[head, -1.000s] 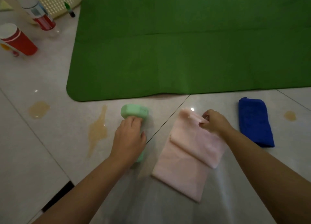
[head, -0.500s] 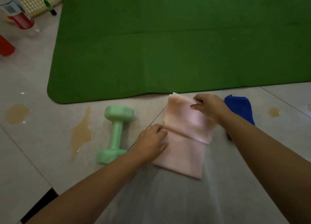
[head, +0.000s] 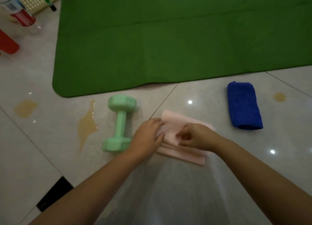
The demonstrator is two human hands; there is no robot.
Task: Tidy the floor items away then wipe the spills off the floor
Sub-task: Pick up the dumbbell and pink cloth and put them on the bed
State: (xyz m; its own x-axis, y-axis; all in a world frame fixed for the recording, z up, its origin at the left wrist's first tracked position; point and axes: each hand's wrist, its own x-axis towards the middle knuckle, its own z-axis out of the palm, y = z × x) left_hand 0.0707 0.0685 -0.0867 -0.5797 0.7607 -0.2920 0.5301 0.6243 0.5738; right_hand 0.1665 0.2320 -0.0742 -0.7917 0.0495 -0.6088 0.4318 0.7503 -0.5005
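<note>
Reaches both forearms forward, low over the floor (head: 50,140). Lays the left hand (head: 148,137) with fingers nearly straight on the left edge of the pink cloth (head: 184,154); curls the right hand (head: 194,137) on its top layer, seemingly pinching a fold. Has the cloth folded flat between dumbbell (head: 119,125) and blue towel (head: 244,106).

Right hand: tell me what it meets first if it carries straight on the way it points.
Probably the left hand, resting on the same pink cloth just ahead of the right hand; beyond it lies the green dumbbell. Heights are hard to judge.
</note>
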